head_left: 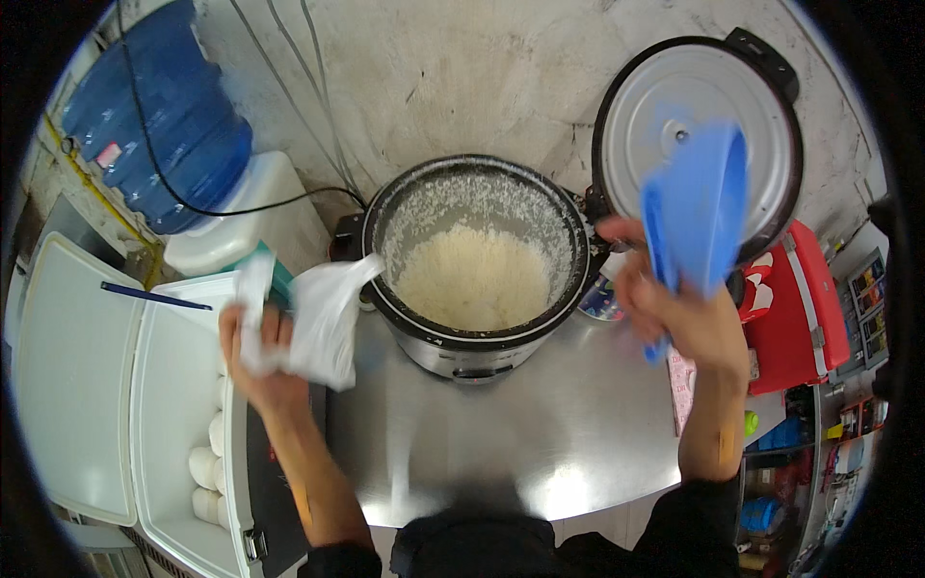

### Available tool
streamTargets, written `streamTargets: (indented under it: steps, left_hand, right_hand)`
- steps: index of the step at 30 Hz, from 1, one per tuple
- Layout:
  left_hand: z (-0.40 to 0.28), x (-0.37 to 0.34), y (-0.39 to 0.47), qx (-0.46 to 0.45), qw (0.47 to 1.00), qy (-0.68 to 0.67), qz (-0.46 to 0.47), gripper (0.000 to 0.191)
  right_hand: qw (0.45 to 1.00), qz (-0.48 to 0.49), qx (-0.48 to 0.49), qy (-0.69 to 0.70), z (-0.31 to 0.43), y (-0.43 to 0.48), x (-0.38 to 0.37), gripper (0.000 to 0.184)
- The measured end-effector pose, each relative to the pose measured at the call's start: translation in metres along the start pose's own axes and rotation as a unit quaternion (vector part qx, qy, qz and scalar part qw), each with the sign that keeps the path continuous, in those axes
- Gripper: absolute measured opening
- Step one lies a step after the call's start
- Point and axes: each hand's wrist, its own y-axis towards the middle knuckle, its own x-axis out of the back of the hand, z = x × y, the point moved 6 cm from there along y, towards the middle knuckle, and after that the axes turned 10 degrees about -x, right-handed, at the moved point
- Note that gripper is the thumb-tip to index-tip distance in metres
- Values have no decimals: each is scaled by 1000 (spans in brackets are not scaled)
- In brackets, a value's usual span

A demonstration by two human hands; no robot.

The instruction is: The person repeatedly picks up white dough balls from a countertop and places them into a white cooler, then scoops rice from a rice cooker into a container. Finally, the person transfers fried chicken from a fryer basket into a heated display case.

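My left hand (267, 354) grips a white plastic bag (321, 325) to the left of a large electric rice cooker (484, 357). The cooker stands uncovered, with cooked rice (473, 278) in its pot and grains stuck around the inner wall. On the right, my right hand (676, 311) holds a blue plastic scoop (697, 209), blurred, in front of the cooker's raised round lid (629, 130). What the bag contains cannot be seen.
An open white cool box (166, 347) with several white wrapped bundles (206, 469) stands left. Behind it is a blue water bottle (173, 137). A red cool box (788, 318) is right of the steel table (448, 448). Cables hang against the wall.
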Motion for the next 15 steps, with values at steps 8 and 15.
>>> streamTargets:
  steps: [8, 15]
  left_hand:
    - [29, 97, -159, 305, 950, 54, -42, 20]
    - [84, 71, -197, 445, 843, 236, 189, 20]
  right_hand:
    - [868, -165, 80, -461, -30, 16, 11, 40]
    - [749, 145, -123, -634, -127, 204, -66, 35]
